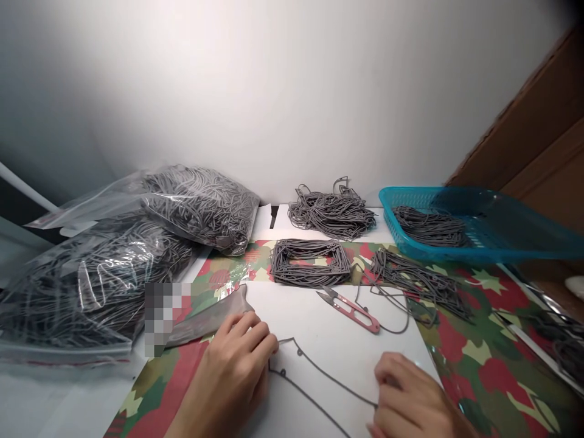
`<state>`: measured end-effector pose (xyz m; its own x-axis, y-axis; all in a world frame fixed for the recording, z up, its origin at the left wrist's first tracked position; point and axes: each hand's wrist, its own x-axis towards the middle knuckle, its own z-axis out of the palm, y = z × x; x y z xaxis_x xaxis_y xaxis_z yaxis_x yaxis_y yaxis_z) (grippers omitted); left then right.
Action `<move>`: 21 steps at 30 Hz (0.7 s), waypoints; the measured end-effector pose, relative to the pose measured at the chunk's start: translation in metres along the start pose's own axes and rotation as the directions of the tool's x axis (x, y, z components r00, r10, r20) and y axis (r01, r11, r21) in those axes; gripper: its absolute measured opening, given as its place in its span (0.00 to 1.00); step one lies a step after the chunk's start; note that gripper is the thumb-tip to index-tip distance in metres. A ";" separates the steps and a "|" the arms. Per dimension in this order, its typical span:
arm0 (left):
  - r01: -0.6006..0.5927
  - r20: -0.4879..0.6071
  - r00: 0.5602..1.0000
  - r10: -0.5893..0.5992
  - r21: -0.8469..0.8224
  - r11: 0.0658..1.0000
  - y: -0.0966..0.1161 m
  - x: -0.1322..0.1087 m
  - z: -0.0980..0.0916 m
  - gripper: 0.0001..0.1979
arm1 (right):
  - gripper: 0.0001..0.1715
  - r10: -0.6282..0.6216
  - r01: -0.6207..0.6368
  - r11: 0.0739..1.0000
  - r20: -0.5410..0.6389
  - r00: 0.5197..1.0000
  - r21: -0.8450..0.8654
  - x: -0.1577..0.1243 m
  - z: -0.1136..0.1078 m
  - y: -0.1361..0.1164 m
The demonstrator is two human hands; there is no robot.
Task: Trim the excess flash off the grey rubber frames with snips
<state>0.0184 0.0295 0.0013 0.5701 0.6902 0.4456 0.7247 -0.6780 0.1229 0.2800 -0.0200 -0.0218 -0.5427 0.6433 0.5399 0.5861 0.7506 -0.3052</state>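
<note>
My left hand [225, 371] rests curled on a white paper sheet [314, 365], at one end of a thin grey cord [328, 380] laid in a looped outline. Its fingertips touch a flat grey translucent strip [205, 319]; whether the hand grips anything is hard to tell. My right hand [406, 395] pinches the cord's other stretch at the sheet's lower right. Just above the sheet lie red-handled thread snips [349, 310], out of reach of neither hand's fingers but untouched. A tangled heap of grey cord [417, 286] lies to the upper right of my right hand.
A rectangular coil of grey cord [310, 263] lies on camouflage-patterned paper [488, 340]. Behind are another cord heap [332, 213] and a teal plastic basket [483, 225] holding cord. Two zip bags of cord [201, 210] sit left. A pixelated patch covers an area near my left hand.
</note>
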 end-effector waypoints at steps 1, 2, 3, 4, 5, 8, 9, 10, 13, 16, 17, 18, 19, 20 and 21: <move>0.002 0.002 1.000 -0.002 -0.013 1.000 0.000 -0.001 0.000 0.16 | 0.18 0.021 -0.021 1.000 -0.022 1.000 -0.018 0.003 -0.003 0.000; 0.004 0.012 1.000 -0.004 -0.034 0.999 0.000 -0.001 0.001 0.16 | 0.18 0.058 -0.058 0.998 -0.029 0.998 -0.033 0.005 -0.006 0.001; 0.007 0.032 0.999 -0.006 -0.056 0.998 0.000 -0.002 0.001 0.16 | 0.17 0.093 -0.094 0.994 -0.026 0.995 -0.048 0.006 -0.009 0.001; 0.012 0.061 0.998 -0.008 -0.078 0.997 -0.001 -0.002 0.002 0.17 | 0.17 0.114 -0.114 0.992 -0.012 0.993 -0.060 0.008 -0.011 0.002; 0.020 0.093 0.996 -0.011 -0.096 0.995 -0.001 -0.002 0.003 0.18 | 0.16 0.125 -0.124 0.990 0.007 0.992 -0.073 0.009 -0.014 0.003; 0.040 0.167 0.986 -0.019 -0.118 0.992 0.000 -0.003 0.005 0.18 | 0.14 0.117 -0.111 0.991 0.082 0.990 -0.072 0.011 -0.022 0.006; 0.040 0.188 0.982 -0.017 -0.120 0.992 0.001 -0.002 0.006 0.18 | 0.12 0.122 -0.115 0.992 0.114 0.986 -0.059 0.011 -0.023 0.006; 0.042 0.204 0.979 -0.016 -0.124 0.991 0.001 -0.002 0.007 0.19 | 0.10 0.128 -0.123 0.992 0.139 0.982 -0.041 0.011 -0.024 0.007; 0.060 0.222 0.975 -0.027 -0.140 0.988 0.004 -0.001 0.010 0.20 | 0.06 0.160 -0.164 0.986 0.198 0.967 0.005 0.007 -0.021 0.006; 0.083 0.193 0.980 -0.053 -0.149 0.985 0.004 -0.002 0.013 0.17 | 0.09 0.154 -0.166 0.985 0.196 0.968 0.046 0.003 -0.013 0.003; 0.088 0.185 0.981 -0.060 -0.148 0.985 0.004 -0.002 0.014 0.15 | 0.09 0.154 -0.168 0.984 0.200 0.968 0.055 0.002 -0.010 0.002; 0.094 0.178 0.982 -0.068 -0.144 0.985 0.003 -0.002 0.015 0.14 | 0.10 0.150 -0.164 0.985 0.199 0.969 0.059 0.002 -0.009 0.001; 0.099 0.172 0.982 -0.075 -0.139 0.985 0.003 -0.003 0.015 0.13 | 0.10 0.156 -0.171 0.984 0.204 0.967 0.056 0.002 -0.008 0.001; 0.102 0.164 0.983 -0.079 -0.135 0.986 0.001 -0.003 0.016 0.12 | 0.11 0.165 -0.178 0.983 0.206 0.965 0.049 0.003 -0.008 0.000; 0.102 0.155 0.985 -0.081 -0.130 0.986 0.000 -0.003 0.017 0.12 | 0.12 0.168 -0.181 0.983 0.202 0.965 0.043 0.003 -0.008 0.000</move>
<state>0.0231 0.0311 -0.0149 0.5628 0.7736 0.2911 0.7222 -0.6316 0.2821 0.2836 -0.0188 -0.0136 -0.5466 0.7776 0.3108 0.6480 0.6279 -0.4311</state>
